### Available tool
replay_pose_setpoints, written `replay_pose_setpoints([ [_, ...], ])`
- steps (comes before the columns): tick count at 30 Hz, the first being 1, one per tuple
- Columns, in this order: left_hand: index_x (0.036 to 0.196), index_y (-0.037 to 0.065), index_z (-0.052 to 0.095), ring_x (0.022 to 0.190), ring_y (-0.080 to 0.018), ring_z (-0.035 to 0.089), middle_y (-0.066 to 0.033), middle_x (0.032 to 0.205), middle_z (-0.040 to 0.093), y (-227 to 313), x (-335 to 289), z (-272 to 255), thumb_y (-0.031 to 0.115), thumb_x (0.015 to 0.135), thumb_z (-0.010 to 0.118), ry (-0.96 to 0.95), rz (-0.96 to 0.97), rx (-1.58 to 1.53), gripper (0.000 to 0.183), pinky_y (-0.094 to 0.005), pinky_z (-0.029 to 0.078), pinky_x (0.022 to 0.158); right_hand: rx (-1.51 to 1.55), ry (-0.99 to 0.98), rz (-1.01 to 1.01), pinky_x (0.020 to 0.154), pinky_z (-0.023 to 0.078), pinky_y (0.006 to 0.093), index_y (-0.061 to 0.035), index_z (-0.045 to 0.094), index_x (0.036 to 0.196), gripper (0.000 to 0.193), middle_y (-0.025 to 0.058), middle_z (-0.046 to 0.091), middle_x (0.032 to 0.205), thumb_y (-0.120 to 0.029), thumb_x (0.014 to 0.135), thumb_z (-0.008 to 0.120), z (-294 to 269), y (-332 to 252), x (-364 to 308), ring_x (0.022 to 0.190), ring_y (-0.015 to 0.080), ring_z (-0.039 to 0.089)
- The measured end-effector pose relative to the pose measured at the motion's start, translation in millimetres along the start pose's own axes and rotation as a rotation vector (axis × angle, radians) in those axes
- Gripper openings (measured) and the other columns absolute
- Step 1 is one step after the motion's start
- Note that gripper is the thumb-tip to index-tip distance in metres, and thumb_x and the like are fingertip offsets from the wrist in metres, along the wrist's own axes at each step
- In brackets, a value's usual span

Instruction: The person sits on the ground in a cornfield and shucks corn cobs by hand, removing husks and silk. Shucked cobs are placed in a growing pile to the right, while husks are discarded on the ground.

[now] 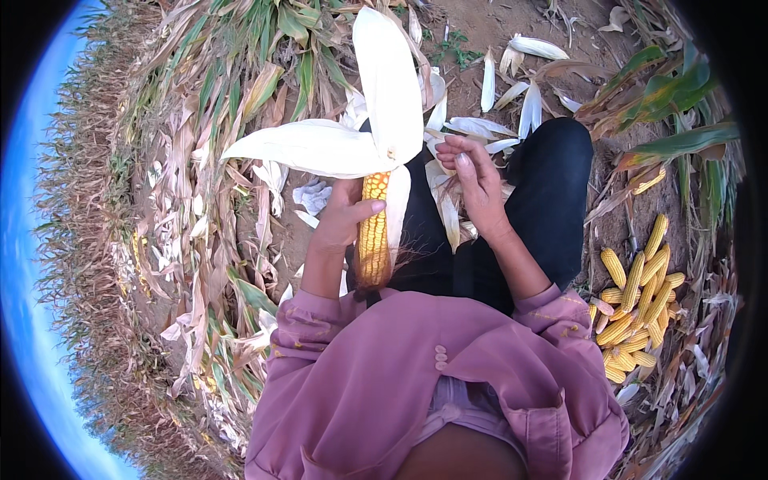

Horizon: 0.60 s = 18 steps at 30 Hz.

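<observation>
My left hand [346, 214] is closed round an ear of corn [374, 240], thumb across its yellow kernels. Pale husk leaves [388, 80] are peeled back from the far end, one pointing away and one to the left. Another husk leaf [398, 204] still lies along the ear's right side. Brown silk hangs at the near tip, by my jacket. To the right of the ear, my right hand [478, 184] is raised over my lap with its fingers apart and slightly curled. Brown silk strands and loose husk [442, 196] show beside and below it.
A pile of husked yellow ears [636, 308] lies on the ground at my right. Loose white husks [532, 108] are scattered on the soil ahead. Dry stalks and leaves [216, 192] cover the left side, with standing corn [88, 240] beyond. Green-brown leaves [672, 96] hang at the right.
</observation>
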<state>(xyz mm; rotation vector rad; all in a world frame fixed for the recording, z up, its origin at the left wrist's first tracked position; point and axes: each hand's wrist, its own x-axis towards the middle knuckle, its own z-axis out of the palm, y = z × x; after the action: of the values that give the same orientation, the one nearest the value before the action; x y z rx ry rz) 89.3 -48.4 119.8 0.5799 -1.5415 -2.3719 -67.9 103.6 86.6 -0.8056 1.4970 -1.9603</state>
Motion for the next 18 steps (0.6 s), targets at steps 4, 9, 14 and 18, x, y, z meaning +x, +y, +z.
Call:
replay_pose_setpoints([
  [4, 0.125, -0.007, 0.042, 0.094, -0.0282, 0.061, -0.0219, 0.109, 0.057, 19, 31, 19, 0.022, 0.068, 0.066, -0.066, 0.086, -0.09, 0.068, -0.0354, 0.053, 0.082, 0.118, -0.28, 0.147, 0.094, 0.044, 0.0326, -0.0024, 0.037, 0.132, 0.053, 0.014, 0.054, 0.119, -0.023, 0.089, 0.062, 10, 5, -9, 0.108, 0.0184, 0.054],
  [9, 0.127, -0.005, 0.042, 0.093, -0.03, 0.06, -0.0216, 0.109, 0.056, 23, 77, 23, 0.023, 0.071, 0.063, -0.114, 0.16, -0.266, 0.066, -0.0381, 0.053, 0.081, 0.087, -0.335, 0.193, 0.085, 0.047, 0.0308, -0.0037, 0.037, 0.133, 0.061, 0.0117, 0.06, 0.108, -0.024, 0.085, 0.068, 15, -7, -13, 0.093, 0.017, 0.059],
  [14, 0.122, 0.0, 0.047, 0.092, -0.0311, 0.062, -0.0193, 0.107, 0.059, -4, 111, 5, 0.025, 0.078, 0.061, -0.198, 0.071, -0.469, 0.052, -0.0422, 0.052, 0.085, -0.266, -0.204, 0.27, 0.071, 0.048, 0.0305, -0.0012, 0.058, 0.113, 0.042, 0.0098, 0.065, 0.088, -0.031, 0.086, 0.067, 1, 21, -10, 0.079, 0.0141, 0.06],
  [18, 0.121, -0.002, 0.048, 0.097, -0.0352, 0.061, -0.0191, 0.104, 0.061, -31, 118, -8, 0.028, 0.08, 0.059, -0.05, 0.033, -0.452, 0.053, -0.049, 0.047, 0.092, -0.143, -0.169, 0.446, 0.068, 0.046, 0.0281, 0.0, 0.06, 0.107, 0.034, 0.0049, 0.063, 0.085, -0.03, 0.092, 0.058, -12, 42, -8, 0.075, 0.0094, 0.054],
])
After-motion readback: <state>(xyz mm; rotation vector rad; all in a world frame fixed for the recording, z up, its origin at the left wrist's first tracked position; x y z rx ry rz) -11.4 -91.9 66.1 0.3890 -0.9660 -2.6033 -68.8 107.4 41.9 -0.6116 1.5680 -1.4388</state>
